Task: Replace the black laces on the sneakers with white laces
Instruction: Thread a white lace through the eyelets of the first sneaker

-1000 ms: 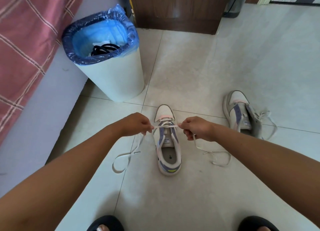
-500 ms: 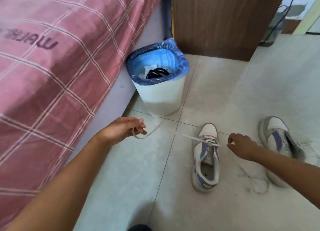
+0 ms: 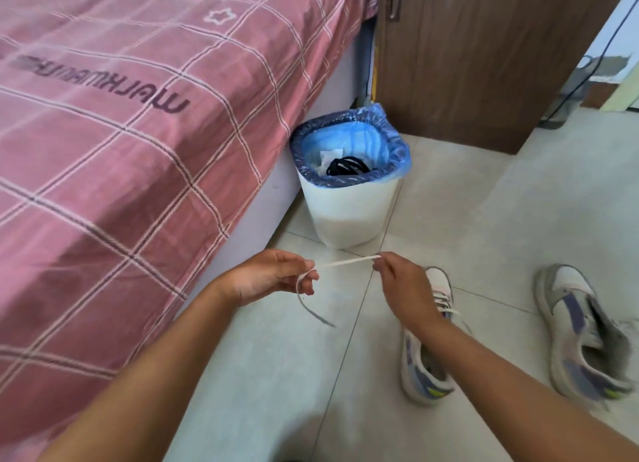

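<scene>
A white lace stretches taut between my two hands above the floor. My left hand pinches its left part, and the loose end curls down below the fingers. My right hand pinches the lace further right, over the toe of the near sneaker. That sneaker is white, grey and purple with white lacing, partly hidden by my right forearm. The second sneaker lies to the right on the tiles. Black laces lie coiled inside the bin.
A white bin with a blue liner stands against the bed, which has a pink checked cover and fills the left. A brown wooden cabinet stands behind the bin. Pale floor tiles surround the sneakers.
The view has swung left toward the bed. My left hand pulled the lace out to the left, and my right hand came over from beside the sneaker and pinched the lace.
</scene>
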`<state>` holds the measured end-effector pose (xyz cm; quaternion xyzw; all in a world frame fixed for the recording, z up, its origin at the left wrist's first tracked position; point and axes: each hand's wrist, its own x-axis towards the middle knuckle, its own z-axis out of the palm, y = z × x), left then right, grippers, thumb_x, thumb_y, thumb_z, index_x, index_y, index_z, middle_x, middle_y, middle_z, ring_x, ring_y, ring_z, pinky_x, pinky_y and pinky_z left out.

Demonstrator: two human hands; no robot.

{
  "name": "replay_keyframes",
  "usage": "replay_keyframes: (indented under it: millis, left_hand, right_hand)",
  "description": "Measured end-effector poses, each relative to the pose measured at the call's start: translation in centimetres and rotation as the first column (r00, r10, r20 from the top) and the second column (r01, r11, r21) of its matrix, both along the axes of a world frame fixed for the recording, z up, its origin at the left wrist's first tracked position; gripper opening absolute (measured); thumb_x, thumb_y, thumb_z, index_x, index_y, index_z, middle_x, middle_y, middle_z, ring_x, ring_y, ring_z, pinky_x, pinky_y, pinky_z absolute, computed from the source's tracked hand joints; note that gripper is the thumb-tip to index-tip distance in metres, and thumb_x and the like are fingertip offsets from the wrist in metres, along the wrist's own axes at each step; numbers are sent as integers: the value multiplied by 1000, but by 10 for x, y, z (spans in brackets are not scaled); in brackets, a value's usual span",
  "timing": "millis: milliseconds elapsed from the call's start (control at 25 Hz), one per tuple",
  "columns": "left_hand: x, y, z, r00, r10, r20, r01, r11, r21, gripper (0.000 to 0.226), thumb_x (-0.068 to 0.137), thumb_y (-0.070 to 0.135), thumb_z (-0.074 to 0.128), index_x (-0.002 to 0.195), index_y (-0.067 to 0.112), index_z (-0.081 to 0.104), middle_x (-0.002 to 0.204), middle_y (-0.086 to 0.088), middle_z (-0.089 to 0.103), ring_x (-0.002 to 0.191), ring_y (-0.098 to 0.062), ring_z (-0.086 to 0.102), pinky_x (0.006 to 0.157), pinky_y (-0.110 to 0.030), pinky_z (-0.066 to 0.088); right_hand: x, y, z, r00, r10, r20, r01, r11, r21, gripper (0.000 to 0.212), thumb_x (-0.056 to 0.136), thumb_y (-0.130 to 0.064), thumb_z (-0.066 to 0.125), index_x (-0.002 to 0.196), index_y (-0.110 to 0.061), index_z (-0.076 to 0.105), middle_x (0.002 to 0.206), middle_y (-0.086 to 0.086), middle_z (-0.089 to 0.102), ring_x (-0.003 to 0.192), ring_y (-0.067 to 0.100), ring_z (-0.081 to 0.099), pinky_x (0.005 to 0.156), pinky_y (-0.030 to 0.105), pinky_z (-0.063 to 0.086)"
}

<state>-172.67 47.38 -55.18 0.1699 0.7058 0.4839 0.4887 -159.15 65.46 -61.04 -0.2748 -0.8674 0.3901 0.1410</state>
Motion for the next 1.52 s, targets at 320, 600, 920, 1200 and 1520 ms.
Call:
replay_keyframes:
  millis: [320,600,920,1200,1520]
  left_hand:
    - [6,-50,-25,972,-135,193,156,983,-95,15,82,22,69,78,9,71,74,-10,66,80,-22,67,84,-31,55]
    - [37,-35,-63,893,-394,219,443,857,-264,26,91,15,61,72,26,76,95,6,73,79,-5,59,76,-22,49]
    - [94,103,-108,983,152,105,-138,982,-128,18,87,13,66,102,4,69,80,-2,69,65,-7,62,60,-17,50]
    - [110,146,-140,926,374,51,-368,924,-107,10,80,5,71,75,11,67,75,-7,69,74,-20,65,76,-33,56]
    - [113,149,-148,947,290,-135,-292,956,7,9,80,10,72,77,13,65,76,-3,69,72,-16,64,70,-27,53]
  right_hand:
    - [-11,45,4,979,-185,79,201,920,-336,23,89,-13,53,76,-6,71,70,4,65,68,19,53,61,22,41]
    - [-19,36,25,943,292,159,-87,678,-730,39,87,-13,64,125,-19,58,110,0,61,103,14,58,91,30,42]
    - [68,81,-33,847,-101,522,145,988,-43,14,85,-11,61,91,-11,74,100,7,69,99,22,60,81,26,41]
    - [79,53,-86,808,-147,570,185,983,-8,20,80,-33,58,89,-28,76,117,7,53,115,29,47,90,28,38]
    - [84,44,-89,864,-255,434,300,953,-36,17,86,-14,62,98,-19,73,127,11,48,119,33,40,96,23,31]
